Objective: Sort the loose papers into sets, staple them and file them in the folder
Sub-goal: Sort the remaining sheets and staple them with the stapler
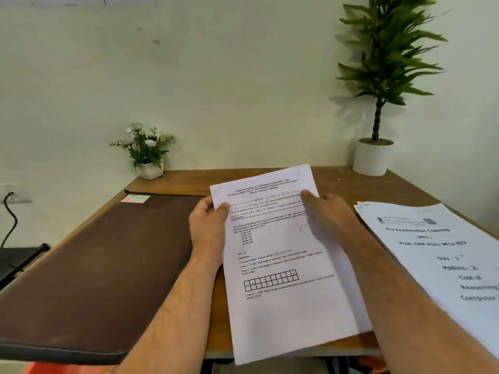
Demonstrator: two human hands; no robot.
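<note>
Holding the paper set (283, 252) mid-table, your left hand (209, 225) pinches its top-left edge and your right hand (324, 209) grips the right edge. Loosen either grip and the sheets may fan out of alignment or slide toward the second stack (432, 252), mixing 2 sets.

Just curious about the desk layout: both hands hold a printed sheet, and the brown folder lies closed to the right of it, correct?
Not quite. The head view shows the brown folder closed on the left of the printed sheet, which both the left hand and right hand hold.
</note>
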